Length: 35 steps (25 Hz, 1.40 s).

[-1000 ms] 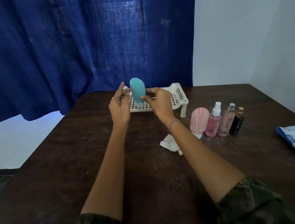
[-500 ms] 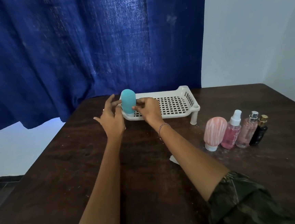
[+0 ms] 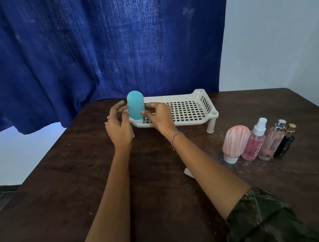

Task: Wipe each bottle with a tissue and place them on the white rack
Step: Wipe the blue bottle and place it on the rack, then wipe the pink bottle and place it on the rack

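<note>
- One bottle, the teal bottle [image 3: 136, 107], now stands cap-down on the left end of the white rack [image 3: 208, 114]. A second ago it was held above the grid. This placement looks complete.
- The left hand [image 3: 117, 122] has let go, with fingers spread just beside the bottle. The right hand [image 3: 160, 117] pinches its lower right side.
- The bottle sits close to the left rim, and the grid to its right is open.
- The row of four bottles [image 3: 254, 143] waits right of the rack. A tissue [image 3: 187, 171] corner shows beside the right forearm.

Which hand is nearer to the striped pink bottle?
Right. The right hand is up-left of the striped bottle, beside the teal bottle; the left hand lies farther left.
</note>
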Available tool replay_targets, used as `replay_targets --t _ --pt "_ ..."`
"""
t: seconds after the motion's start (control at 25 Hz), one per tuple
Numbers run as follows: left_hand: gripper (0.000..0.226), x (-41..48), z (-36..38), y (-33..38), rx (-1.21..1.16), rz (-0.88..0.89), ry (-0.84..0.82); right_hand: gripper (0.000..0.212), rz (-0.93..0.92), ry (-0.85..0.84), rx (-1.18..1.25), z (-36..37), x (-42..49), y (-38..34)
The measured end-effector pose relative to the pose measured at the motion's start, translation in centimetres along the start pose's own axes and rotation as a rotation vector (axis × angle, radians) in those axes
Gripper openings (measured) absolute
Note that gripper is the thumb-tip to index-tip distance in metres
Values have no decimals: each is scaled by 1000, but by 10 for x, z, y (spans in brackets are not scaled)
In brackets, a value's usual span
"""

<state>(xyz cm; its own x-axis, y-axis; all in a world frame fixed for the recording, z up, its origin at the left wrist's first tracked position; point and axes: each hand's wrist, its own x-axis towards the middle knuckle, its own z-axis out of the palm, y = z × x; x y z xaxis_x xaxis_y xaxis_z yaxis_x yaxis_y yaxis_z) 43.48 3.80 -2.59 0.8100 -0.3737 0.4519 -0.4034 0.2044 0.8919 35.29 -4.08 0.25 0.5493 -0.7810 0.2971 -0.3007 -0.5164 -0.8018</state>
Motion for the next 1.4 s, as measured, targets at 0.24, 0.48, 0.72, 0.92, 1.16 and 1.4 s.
replay_targets --t 0.24,0.48,0.72,0.92,1.16,1.4 --pt "39 -3 0 3 3 26 20 43 -29 -34 -79 1 -1 -4" --pt "44 -6 4 6 57 39 45 55 22 -13 -84 -5 -5 -5" --pt "41 -21 14 27 40 61 49 60 -4 76 -29 -32 -25 -12" --pt "39 -45 23 59 72 76 44 61 -82 173 49 -60 -49 -24" --pt "34 -84 37 93 -37 114 -45 50 -187 282 0 -105 -87 -27" --pt "27 -129 65 107 34 140 -292 25 -222 472 -151 -163 -136 -2"
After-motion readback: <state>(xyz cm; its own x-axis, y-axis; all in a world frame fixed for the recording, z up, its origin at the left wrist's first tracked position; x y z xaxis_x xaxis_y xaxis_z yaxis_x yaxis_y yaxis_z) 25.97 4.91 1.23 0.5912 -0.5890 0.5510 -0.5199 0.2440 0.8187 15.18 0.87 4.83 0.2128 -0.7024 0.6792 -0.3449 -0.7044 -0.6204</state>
